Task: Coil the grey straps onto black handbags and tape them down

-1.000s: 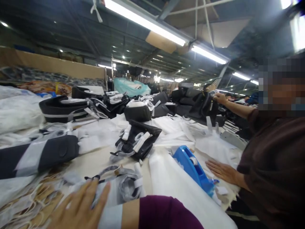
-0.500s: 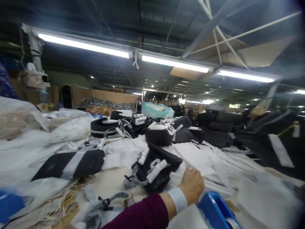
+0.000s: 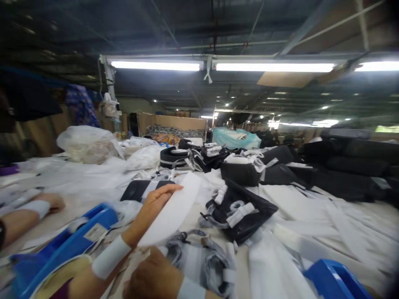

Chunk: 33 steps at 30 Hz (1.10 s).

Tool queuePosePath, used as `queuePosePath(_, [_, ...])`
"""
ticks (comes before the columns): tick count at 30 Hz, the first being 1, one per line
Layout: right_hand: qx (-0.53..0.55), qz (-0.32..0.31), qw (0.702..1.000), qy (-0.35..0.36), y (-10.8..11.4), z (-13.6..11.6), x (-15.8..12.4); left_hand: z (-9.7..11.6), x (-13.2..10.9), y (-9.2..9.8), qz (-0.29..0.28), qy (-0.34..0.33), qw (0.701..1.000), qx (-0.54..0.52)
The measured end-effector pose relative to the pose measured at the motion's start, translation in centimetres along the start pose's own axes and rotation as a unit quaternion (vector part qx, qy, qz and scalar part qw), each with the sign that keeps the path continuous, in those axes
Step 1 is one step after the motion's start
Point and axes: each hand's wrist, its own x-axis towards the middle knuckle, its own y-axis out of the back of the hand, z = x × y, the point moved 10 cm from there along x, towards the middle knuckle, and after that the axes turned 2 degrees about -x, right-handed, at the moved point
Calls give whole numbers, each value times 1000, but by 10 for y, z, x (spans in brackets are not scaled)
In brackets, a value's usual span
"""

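Observation:
My left hand (image 3: 152, 209) pinches a long white sheet (image 3: 174, 211), with its fingertips near the sheet's upper end. Close to the lower end of that sheet is my right hand (image 3: 156, 272), curled closed and blurred; what it holds, if anything, is hidden. Both my wrists wear pale bands. Just beyond my right hand lies a bundle of grey straps (image 3: 202, 259) wrapped in clear plastic. A black bag (image 3: 246, 211) with white-wrapped straps rests farther out. At left, a blue tape dispenser (image 3: 71, 245) stands beside my left forearm.
Another person's hand (image 3: 54, 203) with a pale wristband is at the far left. A second blue dispenser (image 3: 336, 278) sits at lower right. Black padded pieces (image 3: 240, 172) and white sheets (image 3: 289, 203) cover the table behind. A dark stack (image 3: 352, 162) rises at right.
The view has swung left. The hand that was stretched out near the right-hand blue dispenser is no longer there. Both my hands are now close together, with a white sheet in the left.

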Motion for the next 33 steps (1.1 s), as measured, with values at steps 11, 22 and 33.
queuePosePath(11, [96,-156,983,15,-29,-6,2,-89,-183,123,165,227,947,-158])
queuePosePath(22, [299,-118,946,-46,-3,13,7,-136,-253,87,28,356,882,-308])
queuePosePath(33, [332,-90,937,-60,4,18,5,-147,-238,53,-42,357,893,-271])
